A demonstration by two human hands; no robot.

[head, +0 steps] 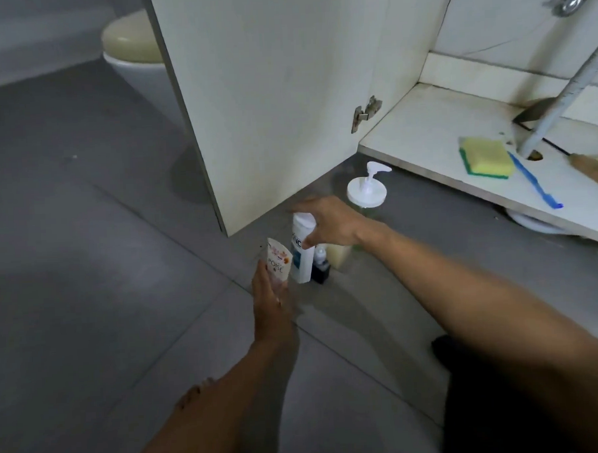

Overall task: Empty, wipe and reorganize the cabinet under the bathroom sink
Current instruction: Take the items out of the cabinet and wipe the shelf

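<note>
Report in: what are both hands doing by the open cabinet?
Left hand holds white floral tube. Right hand grips tall white bottle. Pump bottle stands close behind.

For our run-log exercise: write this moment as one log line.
left hand: holds Poise tube | right hand: grips white bottle | floor: pump dispenser | cabinet: sponge

A home bathroom: toilet (130, 45), grey floor tiles (84, 208), vanity cabinet (434, 131)

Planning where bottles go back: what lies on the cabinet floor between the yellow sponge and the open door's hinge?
Nothing: in the head view the white cabinet floor is bare between the yellow-green sponge and the metal hinge.
</note>
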